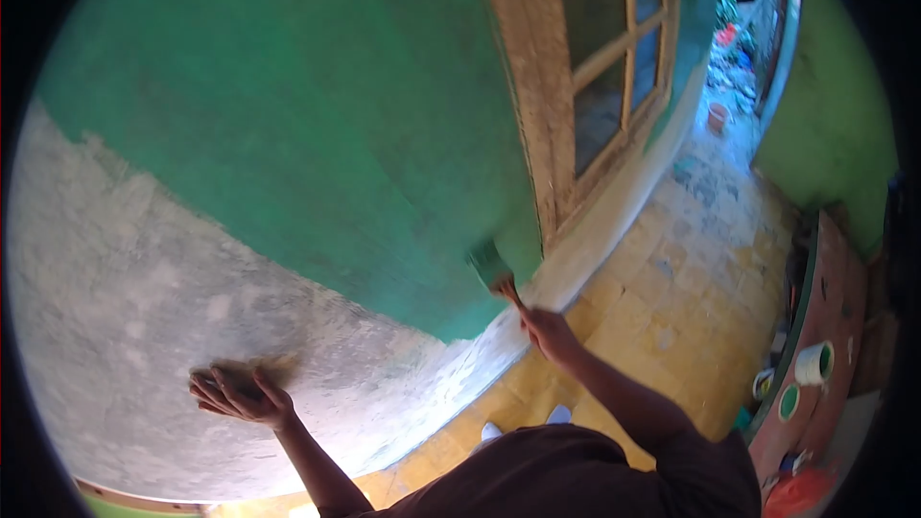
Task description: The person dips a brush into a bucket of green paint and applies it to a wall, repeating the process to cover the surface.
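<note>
My right hand is wrapped round the handle of a wide paintbrush. Its green-coated bristles lie over the green painted part of the wall, close to the lower corner of a wooden window frame. Farther left, my left hand is held out with fingers extended and nothing in it. It is right at the bare grey plaster, which runs below the ragged edge of the green paint.
A yellowish tiled floor runs along the wall. On the right, a reddish bench-like surface holds a white paint pot and a round green-filled container. Red plastic lies nearby. A terracotta-coloured pot stands down the passage.
</note>
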`<action>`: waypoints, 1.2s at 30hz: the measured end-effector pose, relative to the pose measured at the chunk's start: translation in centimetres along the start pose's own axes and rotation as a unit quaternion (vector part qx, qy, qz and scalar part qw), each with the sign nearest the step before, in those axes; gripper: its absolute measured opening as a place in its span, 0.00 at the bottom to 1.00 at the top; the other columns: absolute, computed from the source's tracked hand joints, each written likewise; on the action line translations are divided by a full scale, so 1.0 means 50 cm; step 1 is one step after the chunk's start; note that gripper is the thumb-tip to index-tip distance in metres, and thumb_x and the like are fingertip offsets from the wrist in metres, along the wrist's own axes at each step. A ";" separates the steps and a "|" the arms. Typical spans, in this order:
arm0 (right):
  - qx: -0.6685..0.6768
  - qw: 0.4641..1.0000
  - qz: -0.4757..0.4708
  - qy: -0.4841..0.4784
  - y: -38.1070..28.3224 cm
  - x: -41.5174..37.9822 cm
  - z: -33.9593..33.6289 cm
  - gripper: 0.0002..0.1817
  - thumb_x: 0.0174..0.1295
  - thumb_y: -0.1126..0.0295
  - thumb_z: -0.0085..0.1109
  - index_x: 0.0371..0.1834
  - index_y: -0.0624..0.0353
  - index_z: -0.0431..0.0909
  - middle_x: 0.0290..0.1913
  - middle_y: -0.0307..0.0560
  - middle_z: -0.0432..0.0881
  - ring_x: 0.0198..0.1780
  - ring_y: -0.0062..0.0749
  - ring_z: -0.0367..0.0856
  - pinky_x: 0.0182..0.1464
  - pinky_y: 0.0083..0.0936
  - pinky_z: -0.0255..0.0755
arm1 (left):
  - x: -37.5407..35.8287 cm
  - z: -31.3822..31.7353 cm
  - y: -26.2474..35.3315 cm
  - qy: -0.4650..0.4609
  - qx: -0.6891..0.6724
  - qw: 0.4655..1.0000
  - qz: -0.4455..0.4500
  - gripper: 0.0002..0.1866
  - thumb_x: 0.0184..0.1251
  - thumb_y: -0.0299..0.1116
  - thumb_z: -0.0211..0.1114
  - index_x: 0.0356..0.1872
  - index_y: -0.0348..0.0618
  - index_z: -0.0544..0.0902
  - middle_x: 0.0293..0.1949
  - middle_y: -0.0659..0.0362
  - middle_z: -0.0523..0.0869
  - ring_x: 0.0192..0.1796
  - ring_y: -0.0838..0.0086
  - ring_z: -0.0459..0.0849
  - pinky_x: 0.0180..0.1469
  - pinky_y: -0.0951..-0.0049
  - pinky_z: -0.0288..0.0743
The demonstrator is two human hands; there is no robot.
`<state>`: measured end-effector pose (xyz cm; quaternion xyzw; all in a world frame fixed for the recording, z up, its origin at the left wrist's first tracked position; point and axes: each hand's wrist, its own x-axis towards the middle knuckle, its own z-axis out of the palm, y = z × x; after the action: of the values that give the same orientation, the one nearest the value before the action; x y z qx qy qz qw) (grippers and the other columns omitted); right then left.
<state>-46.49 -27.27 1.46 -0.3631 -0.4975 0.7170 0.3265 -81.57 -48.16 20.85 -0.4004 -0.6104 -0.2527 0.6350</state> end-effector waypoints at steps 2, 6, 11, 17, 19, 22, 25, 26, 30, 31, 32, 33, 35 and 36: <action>0.002 0.988 0.151 0.024 0.082 -0.031 -0.017 0.23 0.67 0.50 0.53 0.23 0.58 0.75 0.12 0.34 0.65 0.09 0.17 0.57 0.11 0.21 0.50 | 0.001 -0.002 0.000 -0.016 -0.006 1.000 0.004 0.30 0.67 0.48 0.56 0.65 0.41 0.69 0.70 0.45 0.62 0.74 0.51 0.54 0.73 0.45 0.36; -0.013 0.967 0.255 0.017 0.127 -0.090 -0.012 0.20 0.70 0.53 0.48 0.27 0.57 0.70 0.12 0.33 0.61 0.08 0.18 0.53 0.12 0.22 0.46 | 0.001 -0.004 -0.006 -0.021 -0.011 1.000 0.000 0.30 0.67 0.47 0.56 0.65 0.39 0.68 0.70 0.44 0.62 0.75 0.50 0.53 0.73 0.46 0.35; 0.040 0.973 0.224 -0.047 0.038 -0.100 0.031 0.18 0.71 0.54 0.47 0.29 0.56 0.69 0.12 0.32 0.57 0.09 0.18 0.49 0.13 0.21 0.43 | -0.006 -0.009 -0.013 -0.029 -0.022 0.999 -0.022 0.28 0.68 0.48 0.53 0.61 0.38 0.72 0.69 0.42 0.63 0.74 0.48 0.53 0.73 0.44 0.35; 0.054 0.992 0.097 -0.066 -0.223 -0.097 0.109 0.19 0.71 0.55 0.47 0.28 0.57 0.72 0.11 0.31 0.59 0.09 0.17 0.50 0.13 0.21 0.42 | -0.009 -0.019 -0.025 -0.019 -0.060 0.998 -0.023 0.26 0.68 0.46 0.52 0.59 0.38 0.75 0.67 0.41 0.66 0.74 0.49 0.54 0.74 0.47 0.35; 0.048 0.994 0.045 -0.088 -0.308 -0.107 0.131 0.19 0.70 0.53 0.48 0.29 0.56 0.70 0.11 0.31 0.57 0.10 0.16 0.48 0.14 0.20 0.41 | -0.015 -0.021 -0.032 -0.023 -0.080 0.996 -0.024 0.24 0.69 0.46 0.51 0.56 0.39 0.77 0.67 0.41 0.66 0.74 0.48 0.55 0.73 0.46 0.34; 0.051 0.994 -0.032 -0.086 -0.431 -0.119 0.168 0.19 0.69 0.52 0.49 0.29 0.56 0.71 0.11 0.31 0.57 0.09 0.16 0.49 0.13 0.19 0.42 | -0.017 -0.027 -0.038 -0.031 -0.095 0.995 -0.023 0.24 0.69 0.47 0.50 0.55 0.39 0.78 0.67 0.42 0.66 0.74 0.48 0.55 0.73 0.45 0.34; 0.068 0.988 -0.107 -0.088 -0.556 -0.121 0.220 0.20 0.69 0.52 0.49 0.28 0.57 0.71 0.10 0.30 0.56 0.10 0.16 0.49 0.13 0.19 0.42 | -0.020 -0.031 -0.044 -0.032 -0.114 0.993 -0.028 0.24 0.69 0.48 0.50 0.53 0.40 0.80 0.67 0.43 0.68 0.74 0.47 0.54 0.73 0.45 0.33; 0.074 0.986 -0.125 -0.083 -0.594 -0.121 0.237 0.20 0.69 0.52 0.49 0.28 0.57 0.71 0.10 0.29 0.55 0.10 0.16 0.49 0.13 0.19 0.42 | -0.021 -0.033 -0.046 -0.038 -0.124 0.991 -0.025 0.23 0.69 0.48 0.50 0.52 0.40 0.80 0.66 0.43 0.68 0.74 0.47 0.54 0.73 0.45 0.33; 0.067 0.968 -0.216 -0.108 -0.715 -0.124 0.293 0.20 0.69 0.51 0.50 0.29 0.58 0.71 0.11 0.29 0.54 0.11 0.15 0.50 0.14 0.17 0.44 | -0.028 -0.036 -0.054 -0.048 -0.146 0.988 -0.030 0.23 0.68 0.49 0.51 0.49 0.41 0.81 0.65 0.44 0.70 0.74 0.47 0.53 0.73 0.44 0.31; 0.054 0.960 -0.250 -0.111 -0.735 -0.126 0.304 0.20 0.69 0.51 0.50 0.30 0.58 0.72 0.12 0.29 0.54 0.12 0.14 0.50 0.15 0.16 0.45 | -0.028 -0.037 -0.055 -0.045 -0.149 0.987 -0.030 0.23 0.68 0.49 0.51 0.49 0.41 0.81 0.65 0.44 0.70 0.74 0.47 0.53 0.73 0.44 0.31; 0.053 0.960 -0.253 -0.109 -0.752 -0.132 0.311 0.20 0.69 0.51 0.50 0.30 0.58 0.72 0.12 0.29 0.54 0.12 0.14 0.50 0.15 0.16 0.45 | -0.028 -0.039 -0.056 -0.048 -0.160 0.986 -0.031 0.22 0.68 0.49 0.51 0.48 0.42 0.81 0.65 0.44 0.71 0.74 0.46 0.53 0.73 0.43 0.31; 0.024 0.953 -0.284 -0.100 -0.766 -0.137 0.317 0.20 0.69 0.51 0.50 0.33 0.59 0.74 0.13 0.29 0.56 0.12 0.14 0.51 0.16 0.16 0.47 | -0.028 -0.040 -0.057 -0.052 -0.170 0.984 -0.033 0.22 0.67 0.49 0.51 0.47 0.42 0.82 0.64 0.45 0.72 0.74 0.46 0.54 0.73 0.43 0.30; -0.008 0.943 -0.319 -0.090 -0.788 -0.141 0.331 0.20 0.69 0.51 0.50 0.37 0.60 0.75 0.14 0.30 0.58 0.13 0.13 0.52 0.16 0.15 0.48 | -0.028 -0.042 -0.059 -0.049 -0.179 0.982 -0.031 0.22 0.67 0.49 0.51 0.46 0.42 0.82 0.63 0.46 0.73 0.74 0.46 0.54 0.73 0.43 0.30; -0.021 0.936 -0.344 -0.077 -0.797 -0.141 0.338 0.19 0.69 0.52 0.51 0.41 0.60 0.77 0.16 0.31 0.61 0.14 0.13 0.54 0.16 0.15 0.50 | -0.028 -0.043 -0.060 -0.050 -0.186 0.981 -0.027 0.21 0.67 0.49 0.51 0.45 0.42 0.82 0.62 0.46 0.74 0.73 0.46 0.54 0.73 0.43 0.30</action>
<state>-52.82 -29.55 44.81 -0.1203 -0.6303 0.5759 0.5065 -82.96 -51.81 20.22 -0.5070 -0.5941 -0.3585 0.5113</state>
